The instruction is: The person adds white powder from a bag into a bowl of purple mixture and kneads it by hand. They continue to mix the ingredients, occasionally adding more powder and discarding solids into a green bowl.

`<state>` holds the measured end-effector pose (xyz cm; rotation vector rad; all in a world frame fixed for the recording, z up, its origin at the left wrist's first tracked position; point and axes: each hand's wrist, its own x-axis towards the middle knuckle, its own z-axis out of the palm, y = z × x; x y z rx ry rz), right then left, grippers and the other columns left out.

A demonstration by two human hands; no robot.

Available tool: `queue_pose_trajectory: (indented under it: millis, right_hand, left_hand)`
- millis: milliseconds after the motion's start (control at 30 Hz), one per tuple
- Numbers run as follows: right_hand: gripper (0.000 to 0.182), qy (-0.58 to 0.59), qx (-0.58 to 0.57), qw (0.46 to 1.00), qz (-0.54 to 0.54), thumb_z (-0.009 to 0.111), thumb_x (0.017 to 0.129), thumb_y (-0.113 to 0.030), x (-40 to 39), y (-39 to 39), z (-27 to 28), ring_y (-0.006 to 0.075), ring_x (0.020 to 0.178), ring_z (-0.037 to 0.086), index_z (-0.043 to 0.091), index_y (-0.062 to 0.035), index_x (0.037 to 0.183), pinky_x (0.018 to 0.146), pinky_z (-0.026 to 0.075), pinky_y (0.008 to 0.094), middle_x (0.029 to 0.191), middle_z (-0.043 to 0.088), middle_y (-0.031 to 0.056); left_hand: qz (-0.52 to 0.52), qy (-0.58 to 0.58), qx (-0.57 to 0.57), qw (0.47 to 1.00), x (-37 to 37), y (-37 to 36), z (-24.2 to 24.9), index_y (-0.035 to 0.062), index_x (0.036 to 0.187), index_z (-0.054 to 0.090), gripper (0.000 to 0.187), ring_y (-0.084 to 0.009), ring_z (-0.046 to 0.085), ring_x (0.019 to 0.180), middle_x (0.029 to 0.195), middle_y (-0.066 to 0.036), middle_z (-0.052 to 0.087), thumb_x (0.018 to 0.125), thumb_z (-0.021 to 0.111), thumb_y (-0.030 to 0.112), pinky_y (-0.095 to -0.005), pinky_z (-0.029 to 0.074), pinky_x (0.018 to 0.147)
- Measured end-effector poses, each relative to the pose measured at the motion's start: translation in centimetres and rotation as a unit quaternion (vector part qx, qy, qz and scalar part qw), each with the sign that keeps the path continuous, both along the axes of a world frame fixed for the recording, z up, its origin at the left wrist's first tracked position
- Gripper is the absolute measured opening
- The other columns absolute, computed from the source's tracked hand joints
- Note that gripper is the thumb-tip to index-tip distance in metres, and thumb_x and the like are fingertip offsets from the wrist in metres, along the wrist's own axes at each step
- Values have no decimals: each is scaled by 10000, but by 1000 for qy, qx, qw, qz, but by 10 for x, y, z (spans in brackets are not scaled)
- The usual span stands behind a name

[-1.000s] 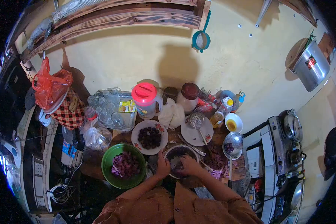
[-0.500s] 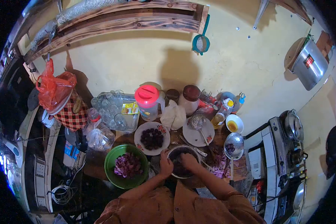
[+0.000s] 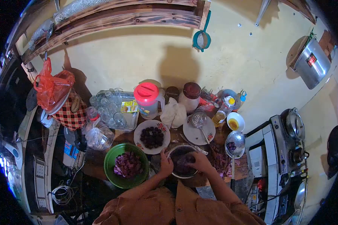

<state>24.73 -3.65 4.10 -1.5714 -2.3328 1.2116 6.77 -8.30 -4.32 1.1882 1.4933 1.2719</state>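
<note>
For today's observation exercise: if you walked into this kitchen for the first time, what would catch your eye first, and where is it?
At the centre, both hands work at a metal bowl of dark purple mix: the left hand on its rim, the right hand inside it. Left of it stands a green bowl of purple chunks, and behind it a flowered plate of dark balls. At the wall, a jug with a bright pink lid stands out.

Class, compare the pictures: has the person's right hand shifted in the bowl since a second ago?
Yes. The right hand has slid from the bowl's middle toward its right rim, nearer the ladle.
</note>
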Motion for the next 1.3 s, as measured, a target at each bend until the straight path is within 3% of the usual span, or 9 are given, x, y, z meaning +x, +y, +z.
queue_pose_trajectory:
  millis: [133,333,533,767,867,933,1033,1200,1300]
  right_hand:
    - [778,-72,282,952,96,799,516,-300,-17,-4,-50,378,1078,460,481,-10,1163,898,416,415,1173,478,198]
    - [341,-252,266,930,35,591,739,-173,-51,-13,-68,338,1023,490,495,-14,1024,715,512,388,1049,504,160]
    - [144,-235,190,953,-30,482,804,-121,-58,-3,-77,348,877,567,500,-31,915,622,523,394,941,544,180]
    - [306,-189,128,974,-16,516,795,-156,-41,0,-67,371,884,570,472,4,1053,717,499,443,960,551,216]
    - [518,-191,255,946,-58,600,742,-180,-34,-24,-52,382,948,539,419,11,1188,821,447,448,984,547,227]
    - [678,-132,320,933,96,693,663,-208,-21,-28,-39,383,1007,497,401,8,1236,884,402,417,1014,535,221]
    - [666,-17,222,975,-22,732,616,-231,-18,-9,-16,369,1019,490,458,15,1171,882,399,408,1034,528,205]
    - [603,-39,215,976,6,727,603,-248,-30,28,-32,356,967,523,506,12,1100,829,435,415,1006,543,195]
    - [549,-139,178,973,39,710,612,-236,-50,43,-64,343,966,524,525,-4,1074,817,442,421,995,551,191]
  left_hand:
    - [17,85,83,993,2,3,-8,-60,1279,190,526,-361,425,1122,1199,-264,392,767,308,-81,-365,281,983]
    - [37,72,70,994,7,3,-3,-81,1260,233,506,-390,405,1132,1194,-277,389,761,317,-78,-369,270,992]
    - [36,91,63,993,5,4,-7,-74,1265,227,506,-401,405,1141,1191,-293,398,769,329,-72,-385,292,976]
    - [35,151,107,982,4,4,-9,-52,1281,198,525,-408,422,1126,1203,-307,385,778,348,-56,-398,311,965]
    - [32,145,102,984,6,8,-20,-44,1303,156,557,-413,458,1080,1169,-312,412,783,355,-43,-404,342,935]
    - [25,124,63,990,4,9,-17,-43,1314,134,573,-418,470,1065,1153,-315,427,787,358,-37,-407,351,924]
    - [12,132,33,991,0,10,-20,-39,1329,103,594,-421,498,1013,1106,-317,458,794,360,-29,-420,373,886]
    - [-22,111,-28,993,-2,8,-8,-34,1336,90,595,-396,535,890,1024,-308,488,806,360,-20,-452,394,799]
    - [-29,54,34,998,-2,13,-18,-92,1320,108,550,-398,428,1068,1229,-307,344,841,350,25,-420,336,905]
